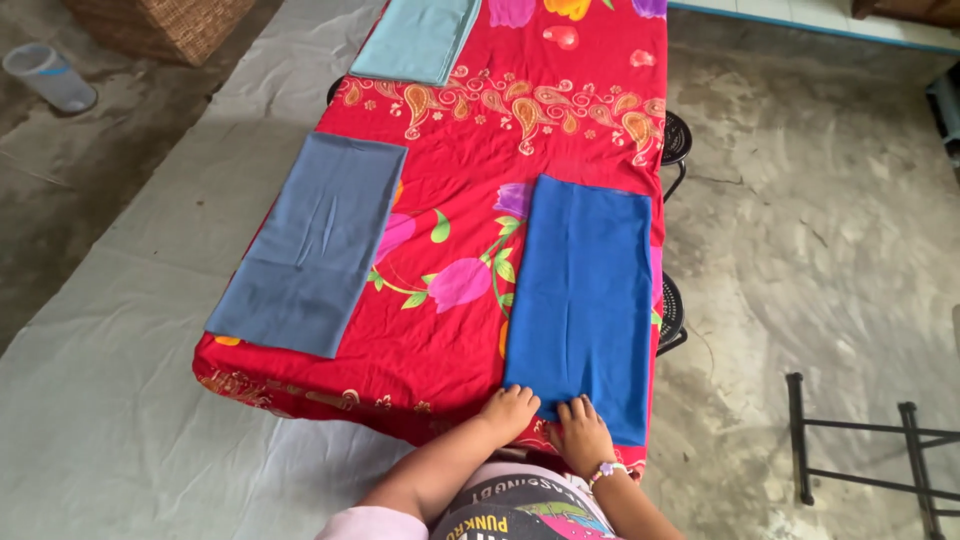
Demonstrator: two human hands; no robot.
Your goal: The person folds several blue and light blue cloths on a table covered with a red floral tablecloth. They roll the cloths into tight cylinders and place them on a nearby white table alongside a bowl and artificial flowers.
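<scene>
Head view only: risk first, probably bright blue folded cloth (583, 300) sliding or rucking at near edge if pressed unevenly, since lying on loose red flowered cover (480, 150) that can creep over table edge; could also skew out of line with right side of cover, already close to that edge and near overhang. Second risk, likely dragging red cover itself toward body, which would shift grey-blue folded cloth (313, 240) on left and light teal folded cloth (418, 38) at far end. Pose: left hand (508, 412) palm down, fingers loosely curled together, resting at near left corner of bright blue cloth, touching its hem, forearm coming in from lower left. Right hand (580, 432) palm down, fingers spread flat on near edge of same cloth, beaded bracelet at wrist, forearm from lower right. Neither hand pinching anything, both just pressing on fabric, hands just beside each other. Bright blue cloth lying flat, long axis running away from body, on right half of cover. Grey sheet (120, 380) on floor at left, black metal frame (860, 440) on concrete at right, well apart
</scene>
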